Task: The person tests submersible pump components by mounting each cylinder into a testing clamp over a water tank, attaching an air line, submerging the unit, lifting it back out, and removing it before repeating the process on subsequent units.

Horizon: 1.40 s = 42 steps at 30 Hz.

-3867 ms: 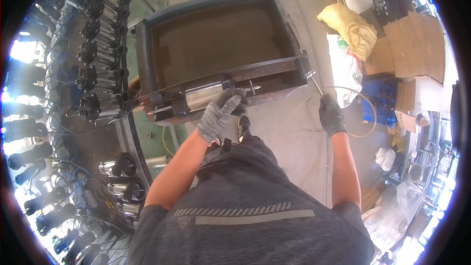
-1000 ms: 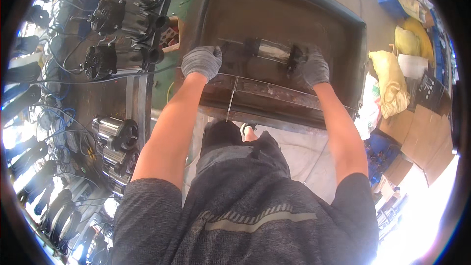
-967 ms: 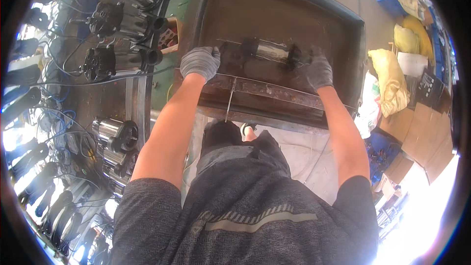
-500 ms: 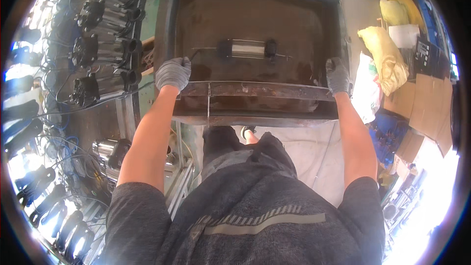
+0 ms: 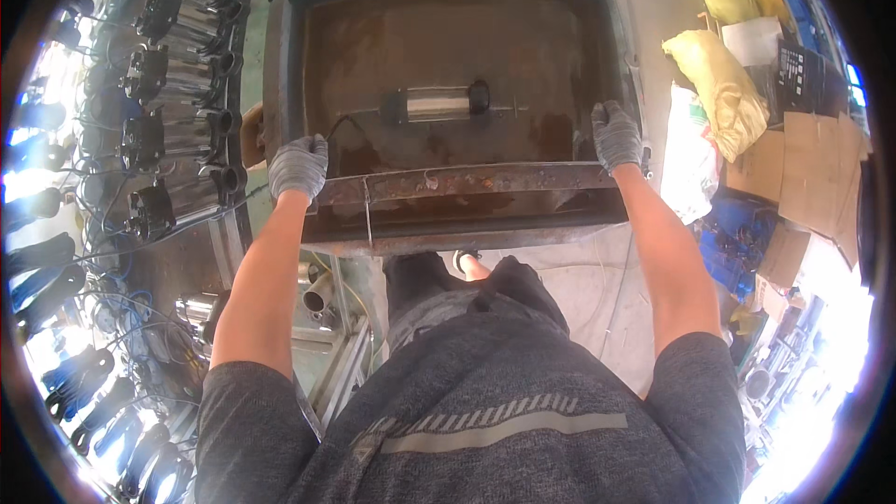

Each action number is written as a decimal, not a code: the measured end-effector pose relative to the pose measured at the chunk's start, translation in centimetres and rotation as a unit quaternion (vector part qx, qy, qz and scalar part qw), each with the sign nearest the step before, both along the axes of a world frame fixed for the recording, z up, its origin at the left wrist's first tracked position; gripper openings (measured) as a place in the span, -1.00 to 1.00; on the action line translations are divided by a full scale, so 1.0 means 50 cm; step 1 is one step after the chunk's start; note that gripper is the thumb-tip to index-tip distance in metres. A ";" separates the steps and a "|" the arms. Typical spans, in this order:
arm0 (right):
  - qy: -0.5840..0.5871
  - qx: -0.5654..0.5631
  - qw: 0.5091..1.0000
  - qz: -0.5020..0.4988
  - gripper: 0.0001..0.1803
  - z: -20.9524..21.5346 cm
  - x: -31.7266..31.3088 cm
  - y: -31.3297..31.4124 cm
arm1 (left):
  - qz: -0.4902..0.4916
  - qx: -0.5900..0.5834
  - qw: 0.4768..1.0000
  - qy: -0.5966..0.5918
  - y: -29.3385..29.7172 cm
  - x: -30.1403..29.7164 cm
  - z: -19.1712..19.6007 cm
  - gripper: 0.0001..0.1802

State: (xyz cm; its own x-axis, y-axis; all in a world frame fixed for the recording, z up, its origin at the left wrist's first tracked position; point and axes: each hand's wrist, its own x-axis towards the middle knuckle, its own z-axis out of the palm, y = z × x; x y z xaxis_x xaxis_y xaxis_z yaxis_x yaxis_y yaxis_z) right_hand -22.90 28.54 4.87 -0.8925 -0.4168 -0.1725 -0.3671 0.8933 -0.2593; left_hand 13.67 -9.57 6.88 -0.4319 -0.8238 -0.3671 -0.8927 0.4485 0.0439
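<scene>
Hands unmoved on tank rim, pump submerged, farther in

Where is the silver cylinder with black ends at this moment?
In the head view, the silver cylinder lies inside the rusty metal tank, near its middle, beyond and between the left hand and the right hand, which rest on the tank's near rim.

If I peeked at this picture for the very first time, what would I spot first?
First you'd spot the big rusty tank in the middle, full of brown water, with a shiny metal cylinder lying inside it. Two gloved hands grip its near corners: the left hand and the right hand. On the left stand rows of similar metal cylinders with cables, and on the right lie yellow sacks and flat cardboard.
</scene>
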 end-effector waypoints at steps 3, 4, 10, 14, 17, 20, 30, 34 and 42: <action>-0.019 0.010 1.000 -0.002 -0.49 0.008 0.003 -0.005 | 0.003 -0.001 1.000 -0.007 -0.001 -0.001 -0.001 -0.47; -0.018 0.014 1.000 -0.003 -0.49 0.011 0.004 -0.006 | 0.001 -0.003 1.000 -0.009 -0.002 -0.001 -0.003 -0.47; -0.007 0.015 1.000 -0.003 -0.51 0.018 0.010 -0.008 | -0.008 -0.008 1.000 0.005 -0.004 0.002 -0.008 -0.47; -0.021 0.017 1.000 -0.001 -0.53 0.024 0.009 -0.013 | -0.004 -0.009 1.000 0.005 -0.002 0.000 -0.003 -0.46; -0.017 0.016 1.000 0.000 -0.53 0.026 0.010 -0.014 | 0.001 -0.009 1.000 0.003 0.000 -0.001 -0.001 -0.46; -0.025 0.017 1.000 -0.001 -0.53 0.024 0.010 -0.011 | -0.002 -0.013 1.000 0.006 0.002 -0.001 -0.001 -0.46; -0.013 0.014 1.000 -0.002 -0.52 0.018 0.008 -0.007 | -0.004 -0.020 1.000 -0.014 0.001 -0.006 0.002 -0.47; 0.003 0.005 1.000 0.003 -0.53 0.018 0.011 -0.008 | 0.011 -0.008 1.000 -0.002 0.003 -0.005 0.005 -0.48; -0.022 0.021 1.000 -0.008 -0.53 0.016 0.007 -0.010 | 0.002 -0.007 1.000 0.008 0.003 -0.003 0.004 -0.49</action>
State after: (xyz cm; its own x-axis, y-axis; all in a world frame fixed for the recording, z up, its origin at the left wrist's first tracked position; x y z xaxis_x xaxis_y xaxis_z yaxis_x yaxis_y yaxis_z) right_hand -22.57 28.05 5.67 -0.8903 -0.3940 -0.2284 -0.3421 0.9096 -0.2360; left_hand 13.50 -9.42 7.06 -0.4343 -0.8308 -0.3482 -0.8938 0.4456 0.0516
